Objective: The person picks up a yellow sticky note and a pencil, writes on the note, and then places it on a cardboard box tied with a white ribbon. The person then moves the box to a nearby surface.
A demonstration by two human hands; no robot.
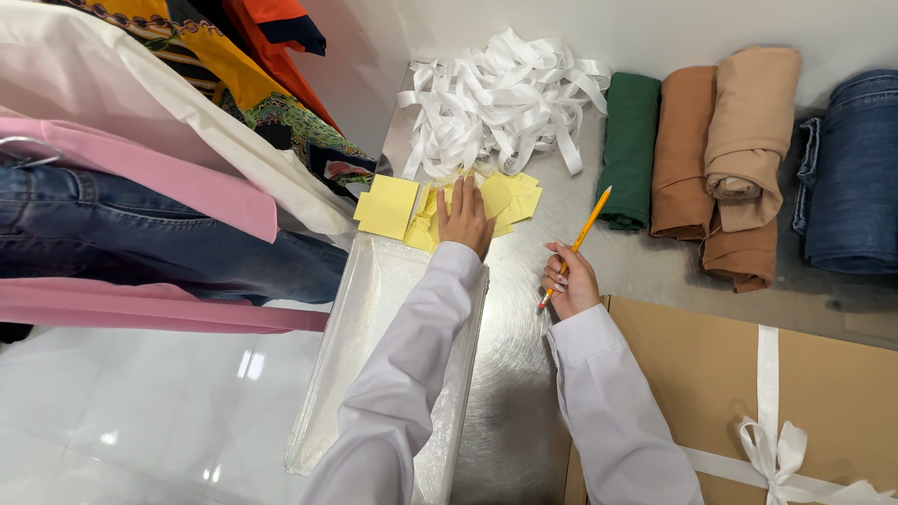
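My left hand [463,217] lies flat, fingers together, on loose yellow notes [505,198]; right hand [569,279] is clamped on the pencil [577,245]. Notes under my palm could scatter (unstacked, slick metal table [514,393]).

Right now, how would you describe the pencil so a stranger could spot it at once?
Start at the heap of white ribbon strips at the back of the grey metal table. Just in front of it and to the right, the person's right hand holds a slim yellow wooden pencil tilted toward the rolled dark green cloth. It is the only thin stick among soft cloths and yellow paper squares.
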